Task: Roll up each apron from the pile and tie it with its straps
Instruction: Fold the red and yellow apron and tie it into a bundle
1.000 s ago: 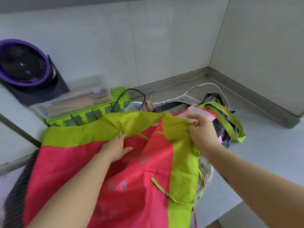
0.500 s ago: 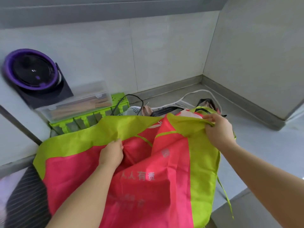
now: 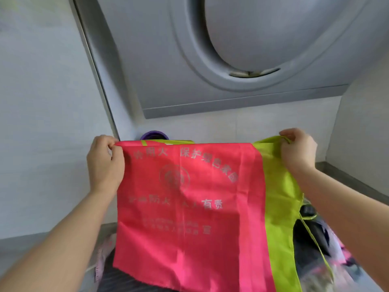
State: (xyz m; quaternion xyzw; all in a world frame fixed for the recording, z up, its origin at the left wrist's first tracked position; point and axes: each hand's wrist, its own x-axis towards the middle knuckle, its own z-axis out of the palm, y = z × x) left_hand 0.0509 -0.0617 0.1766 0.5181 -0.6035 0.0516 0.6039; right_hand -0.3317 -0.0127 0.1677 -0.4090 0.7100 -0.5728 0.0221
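Note:
A pink apron (image 3: pixel 189 207) with lime-green trim and pale printed characters hangs spread in front of me, lifted off the counter. My left hand (image 3: pixel 104 163) pinches its top left edge. My right hand (image 3: pixel 297 151) grips the lime-green top right corner. A thin green strap (image 3: pixel 313 239) dangles from the right side. Under the hanging cloth lies the pile of other aprons (image 3: pixel 311 245), dark and patterned, mostly hidden.
A grey range hood (image 3: pixel 210 60) looms overhead. A purple round object (image 3: pixel 154 134) peeks above the apron's top edge against the white tiled wall. A dark striped cloth (image 3: pixel 117 279) lies at the bottom left. The grey counter (image 3: pixel 353 182) runs along the right wall.
Both hands have raised the apron from the counter and pulled it taut and wide. My view has tilted up, so the hood fills the top and the counter items are hidden.

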